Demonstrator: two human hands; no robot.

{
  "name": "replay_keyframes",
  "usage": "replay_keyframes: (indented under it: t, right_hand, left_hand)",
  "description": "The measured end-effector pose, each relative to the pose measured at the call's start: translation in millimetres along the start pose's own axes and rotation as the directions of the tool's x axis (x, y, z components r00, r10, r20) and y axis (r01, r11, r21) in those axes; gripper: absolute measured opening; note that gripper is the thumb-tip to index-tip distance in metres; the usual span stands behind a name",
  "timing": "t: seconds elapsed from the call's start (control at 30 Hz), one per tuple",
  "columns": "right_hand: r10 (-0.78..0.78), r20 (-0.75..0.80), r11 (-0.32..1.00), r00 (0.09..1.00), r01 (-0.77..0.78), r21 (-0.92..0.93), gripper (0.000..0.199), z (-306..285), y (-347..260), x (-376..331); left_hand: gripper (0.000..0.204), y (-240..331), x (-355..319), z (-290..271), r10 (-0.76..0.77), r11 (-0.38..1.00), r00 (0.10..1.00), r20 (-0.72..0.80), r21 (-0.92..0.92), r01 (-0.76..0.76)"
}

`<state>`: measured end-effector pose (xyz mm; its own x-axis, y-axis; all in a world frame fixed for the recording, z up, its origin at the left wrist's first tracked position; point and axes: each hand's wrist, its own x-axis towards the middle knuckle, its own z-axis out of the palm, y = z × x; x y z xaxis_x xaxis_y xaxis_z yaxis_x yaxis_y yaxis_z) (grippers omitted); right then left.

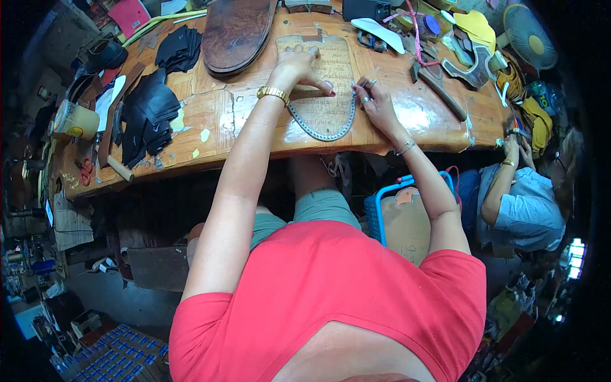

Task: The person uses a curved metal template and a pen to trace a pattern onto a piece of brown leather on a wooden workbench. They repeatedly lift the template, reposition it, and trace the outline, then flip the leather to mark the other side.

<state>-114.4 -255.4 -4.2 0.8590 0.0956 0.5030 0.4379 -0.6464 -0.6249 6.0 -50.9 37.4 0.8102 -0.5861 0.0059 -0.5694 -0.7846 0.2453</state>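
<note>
Seen from above, a person in a red shirt works at a wooden workbench [210,114]. The left hand [298,67] presses flat on a tan sole-shaped piece [324,95]. The right hand [375,102] pinches its studded edge. Black leather scraps [149,114] lie well left.

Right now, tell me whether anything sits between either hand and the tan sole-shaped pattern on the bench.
Nothing visible does. The left hand already presses flat on the pattern, and the right hand touches its right edge, where a grey strip follows the rim. Whether the right fingers pinch a small tool is too small to tell.
</note>
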Motion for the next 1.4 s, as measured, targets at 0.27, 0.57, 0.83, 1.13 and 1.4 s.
replay_keyframes:
  t: [0.27, 0.57, 0.83, 1.13, 1.4]
  right_hand:
    - [0.03, 0.069, 0.999, 0.997, -0.032, 0.025, 0.018, -4, -6, -3]
    - [0.092, 0.073, 0.979, 0.993, -0.104, 0.178, 0.015, -7, -9, -8]
    - [0.103, 0.108, 0.973, 0.989, -0.122, 0.193, 0.018, -10, -18, -11]
    - [0.267, 0.154, 0.9, 0.951, -0.303, 0.312, 0.016, -9, -8, -18]
    - [0.267, 0.143, 0.896, 0.953, -0.301, 0.327, 0.014, -8, -13, -25]
  left_hand:
    - [0.114, 1, 1, 1, -0.02, 0.999, 1.0, 0.006, 0.033, 0.02]
    - [0.114, -4, 2, 5, 0.003, 1.0, 0.999, -0.036, 0.021, -0.002]
    - [0.118, 0, 1, 0, -0.001, 1.0, 1.0, 0.008, 0.001, 0.001]
    - [0.113, -3, 2, 7, 0.023, 0.999, 0.998, -0.05, 0.03, -0.022]
    - [0.111, -2, 2, 4, 0.023, 1.0, 0.999, -0.048, 0.012, -0.022]
